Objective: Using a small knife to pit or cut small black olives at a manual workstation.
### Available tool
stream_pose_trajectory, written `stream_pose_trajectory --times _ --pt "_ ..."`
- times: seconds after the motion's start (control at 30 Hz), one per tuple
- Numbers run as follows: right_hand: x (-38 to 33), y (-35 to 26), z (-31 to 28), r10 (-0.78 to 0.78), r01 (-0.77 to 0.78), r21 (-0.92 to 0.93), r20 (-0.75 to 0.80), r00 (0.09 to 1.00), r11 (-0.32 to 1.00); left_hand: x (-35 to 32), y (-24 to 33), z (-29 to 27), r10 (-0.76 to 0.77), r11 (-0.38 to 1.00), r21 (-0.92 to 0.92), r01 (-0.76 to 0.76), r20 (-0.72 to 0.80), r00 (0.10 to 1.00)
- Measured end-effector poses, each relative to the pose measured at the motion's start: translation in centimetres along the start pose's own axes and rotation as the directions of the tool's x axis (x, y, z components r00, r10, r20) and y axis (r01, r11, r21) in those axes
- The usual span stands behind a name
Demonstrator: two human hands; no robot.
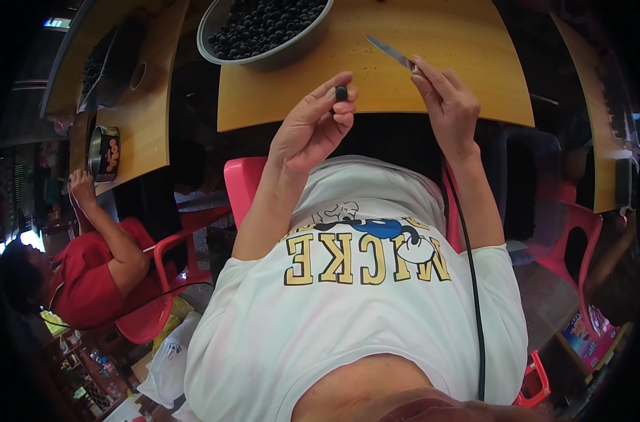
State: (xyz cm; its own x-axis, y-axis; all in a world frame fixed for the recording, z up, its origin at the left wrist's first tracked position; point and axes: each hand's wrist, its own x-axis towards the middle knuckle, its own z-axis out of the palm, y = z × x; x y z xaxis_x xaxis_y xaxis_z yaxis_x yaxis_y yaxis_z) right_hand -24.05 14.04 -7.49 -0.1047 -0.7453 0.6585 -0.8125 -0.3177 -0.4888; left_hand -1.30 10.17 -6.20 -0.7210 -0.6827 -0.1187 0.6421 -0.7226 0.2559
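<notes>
Between the thumb and fingers of my left hand (311, 125) is a small black rubber-like ring (341, 93), held up near the table's front edge. My right hand (449, 107) grips a small knife (386, 48) by its handle, the blade pointing to the far left. Blade and black piece are apart. Beyond my left hand stands a large grey bowl (267, 60) heaped with small black pieces (263, 28), several of them showing holes. Both hands are raised at the edge of the yellow wooden table (432, 84).
A cable (472, 281) runs down over my shirt. At the left, a person in red (98, 278) sits at another table (151, 105) with a round tin (105, 153) and a container of black pieces (102, 67). A red chair (580, 232) stands at the right.
</notes>
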Motion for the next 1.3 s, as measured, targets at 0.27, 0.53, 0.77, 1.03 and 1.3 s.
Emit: stream_pose_trajectory --times 0.27,0.53,0.77,1.03,1.3 --pt "-0.1 0.1 0.0 0.185 -0.192 0.182 0.051 0.981 0.964 -0.5 0.5 0.9 0.045 0.999 0.005 -0.044 -0.047 0.998" --pt "-0.5 0.3 -0.2 0.227 -0.239 0.25 0.074 0.971 0.938 0.4 9.5 1.6 0.103 0.963 0.229 -0.145 0.185 0.977" --pt "-0.2 0.3 -0.2 0.216 -0.23 0.273 0.083 0.973 0.934 4.6 17.1 3.8 0.347 0.188 0.982 -0.001 -0.065 0.936" --pt "-0.2 0.7 -0.7 0.248 -0.27 0.316 0.109 0.963 0.91 7.2 15.5 3.9 0.488 -0.783 0.526 0.334 0.186 0.853" --pt "-0.2 0.2 -0.9 0.215 -0.245 0.321 0.128 0.968 0.915 9.6 17.1 1.7 0.512 -0.764 0.515 0.389 0.117 0.851"
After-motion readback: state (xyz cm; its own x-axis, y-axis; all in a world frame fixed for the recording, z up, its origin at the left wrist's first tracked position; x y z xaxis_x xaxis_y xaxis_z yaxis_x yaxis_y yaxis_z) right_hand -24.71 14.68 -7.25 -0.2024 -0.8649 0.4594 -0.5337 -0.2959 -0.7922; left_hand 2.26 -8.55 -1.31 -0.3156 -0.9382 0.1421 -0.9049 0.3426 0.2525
